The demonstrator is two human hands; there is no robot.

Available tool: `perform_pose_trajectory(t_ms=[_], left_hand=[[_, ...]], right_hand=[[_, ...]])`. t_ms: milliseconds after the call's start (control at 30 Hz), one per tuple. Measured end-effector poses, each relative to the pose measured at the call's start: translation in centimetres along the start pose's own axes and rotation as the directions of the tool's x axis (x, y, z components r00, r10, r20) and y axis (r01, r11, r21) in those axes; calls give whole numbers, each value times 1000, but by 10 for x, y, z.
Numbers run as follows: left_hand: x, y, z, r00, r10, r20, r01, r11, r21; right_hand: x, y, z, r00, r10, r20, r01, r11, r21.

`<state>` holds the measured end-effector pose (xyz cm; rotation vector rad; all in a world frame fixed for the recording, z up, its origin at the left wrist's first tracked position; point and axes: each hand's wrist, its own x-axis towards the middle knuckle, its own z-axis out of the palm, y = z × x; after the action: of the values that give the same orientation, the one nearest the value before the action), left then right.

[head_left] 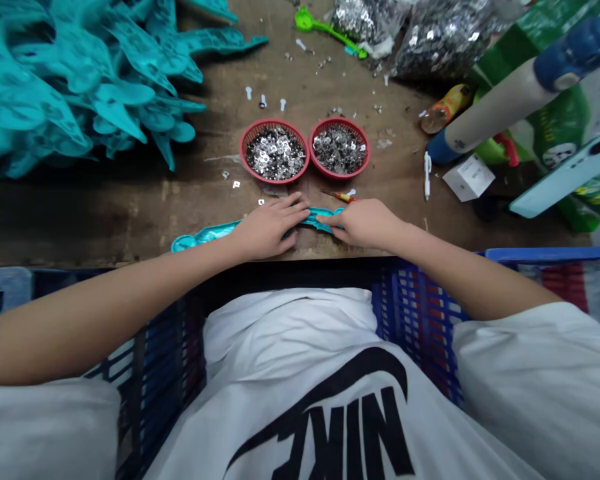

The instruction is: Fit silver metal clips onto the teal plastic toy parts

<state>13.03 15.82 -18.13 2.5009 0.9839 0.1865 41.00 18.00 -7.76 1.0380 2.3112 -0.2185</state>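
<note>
A long teal plastic part lies along the table's near edge, its hollow side up. My left hand rests flat across its middle, fingers stretched out and thumb toward me, hiding that stretch. At the part's right end, my right hand has its index finger laid on the teal surface and the other fingers curled in around the end. Whether a small piece sits under that fingertip is hidden. Just beyond the hands stand two red baskets: the left basket holds flat metal pieces, the right basket smaller metal bits.
Teal plastic parts are heaped at the left. Behind are bags of metal pieces and a green plastic stick. A screwdriver, pen, small white box, bottle and phone lie rightward. Blue crates flank my lap.
</note>
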Motion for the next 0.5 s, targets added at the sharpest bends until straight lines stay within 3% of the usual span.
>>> perform_pose_trajectory(t_ms=[233,500], left_hand=[[0,-6,2,1000,-4,-6,4,999,-40],[-2,-3,0,1000,-29,-9,29,998,-56]], right_hand=[[-3,15,11,989,12,-149,7,992,125],[4,16,17,983,-58,-172,76,992,103]])
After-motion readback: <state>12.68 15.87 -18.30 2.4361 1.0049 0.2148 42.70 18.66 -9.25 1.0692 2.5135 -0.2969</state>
